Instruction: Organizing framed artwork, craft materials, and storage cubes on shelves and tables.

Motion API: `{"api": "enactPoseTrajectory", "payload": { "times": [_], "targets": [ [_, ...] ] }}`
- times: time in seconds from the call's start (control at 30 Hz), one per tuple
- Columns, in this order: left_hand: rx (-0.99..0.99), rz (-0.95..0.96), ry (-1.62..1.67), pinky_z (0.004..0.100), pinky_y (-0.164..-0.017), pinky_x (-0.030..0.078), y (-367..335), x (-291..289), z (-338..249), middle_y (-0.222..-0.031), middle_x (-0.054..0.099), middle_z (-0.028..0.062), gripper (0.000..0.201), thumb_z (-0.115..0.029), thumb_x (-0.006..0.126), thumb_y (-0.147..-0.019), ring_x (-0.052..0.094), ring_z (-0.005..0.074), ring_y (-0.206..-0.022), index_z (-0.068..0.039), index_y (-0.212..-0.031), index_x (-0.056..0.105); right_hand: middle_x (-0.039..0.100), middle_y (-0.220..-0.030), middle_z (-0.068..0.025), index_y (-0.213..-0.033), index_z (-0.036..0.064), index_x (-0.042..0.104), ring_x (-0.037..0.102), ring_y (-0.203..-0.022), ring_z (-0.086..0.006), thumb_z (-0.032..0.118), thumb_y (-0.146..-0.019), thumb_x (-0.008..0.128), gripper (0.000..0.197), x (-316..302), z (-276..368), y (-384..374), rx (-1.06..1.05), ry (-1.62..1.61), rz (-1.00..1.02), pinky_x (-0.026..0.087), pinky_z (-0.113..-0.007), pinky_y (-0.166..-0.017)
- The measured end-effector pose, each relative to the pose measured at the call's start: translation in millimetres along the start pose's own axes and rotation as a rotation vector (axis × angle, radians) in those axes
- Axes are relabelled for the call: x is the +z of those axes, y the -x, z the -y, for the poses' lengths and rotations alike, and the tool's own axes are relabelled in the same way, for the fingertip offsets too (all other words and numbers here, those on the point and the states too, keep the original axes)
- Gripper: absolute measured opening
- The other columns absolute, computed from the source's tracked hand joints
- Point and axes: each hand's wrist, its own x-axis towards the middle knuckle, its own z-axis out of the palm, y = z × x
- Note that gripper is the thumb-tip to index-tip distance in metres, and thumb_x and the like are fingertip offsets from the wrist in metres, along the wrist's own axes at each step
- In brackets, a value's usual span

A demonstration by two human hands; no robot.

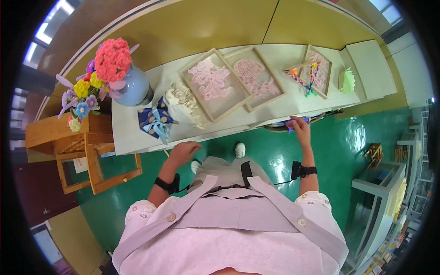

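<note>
In front of the long white table [167, 80], my left hand [184, 152] hangs near the front edge with fingers loosely stretched and nothing visible in them. My right hand [300, 129] is farther right, its fingers closed round a small purple-blue pointed piece [290, 123] that the hand partly hides. This piece is at a dark-rimmed basket [275, 129] by the table's front edge, half under the tabletop. On the table above my right hand lies a colourful beaded or braided triangle [300, 82], overlapping a wooden frame [327, 77] with pink lace.
Two wooden frames with pink lacework [211, 85] lie mid-table. To the left are a cream ruffled piece [183, 101], a blue dotted bow-tied item [156, 120] and a blue vase [131, 85] of crocheted flowers. A green folded paper [347, 81] stands right; a wooden stool [94, 160] stands left.
</note>
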Motion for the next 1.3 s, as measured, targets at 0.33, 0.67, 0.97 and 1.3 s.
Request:
{"api": "enactPoseTrajectory", "payload": {
  "times": [0.33,0.67,0.97,1.3],
  "targets": [
    [-0.125,-0.290,-0.327,0.0364,-0.070,0.045,-158,57,-92,-0.098,0.045,0.0098,0.034,-0.012,0.062,-0.069,0.049,0.0294,-0.091,-0.007,-0.098,0.046,0.046,-0.115,-0.0060,-0.109,0.0142,0.049,0.037,-0.114,-0.0260,0.013,-0.065,0.065,0.047,70,17,-87,-0.424,1.015,0.183,0.031,-0.050,-0.092],
    [-0.064,-0.316,-0.391,0.0362,-0.067,0.045,-162,53,-75,-0.086,0.049,0.0081,0.025,-0.011,0.059,-0.066,0.052,0.0258,-0.084,-0.007,-0.086,0.046,0.050,-0.091,-0.0010,-0.089,0.0120,0.051,0.046,-0.099,-0.0194,0.019,-0.069,0.062,0.024,15,30,-122,-0.643,1.166,0.272,0.027,-0.043,-0.094],
    [-0.084,-0.492,-0.482,0.0368,-0.077,0.040,-119,-19,-145,-0.089,0.050,0.0079,0.031,-0.010,0.058,-0.064,0.049,0.0245,-0.088,-0.007,-0.094,0.048,0.048,-0.093,-0.0058,-0.092,0.0090,0.050,0.045,-0.098,-0.0227,0.013,-0.068,0.063,0.028,-43,115,-125,-0.848,0.907,0.321,0.022,-0.045,-0.096],
    [-0.093,-0.608,-0.771,0.0411,-0.088,0.033,-183,-84,-173,-0.098,0.050,0.0060,0.040,-0.017,0.058,-0.073,0.046,0.0226,-0.097,-0.011,-0.111,0.046,0.047,-0.091,-0.0089,-0.095,0.0077,0.045,0.045,-0.091,-0.0272,0.010,-0.058,0.067,0.043,-70,166,-174,-1.012,0.838,0.285,0.030,-0.040,-0.085]
  ]
}}
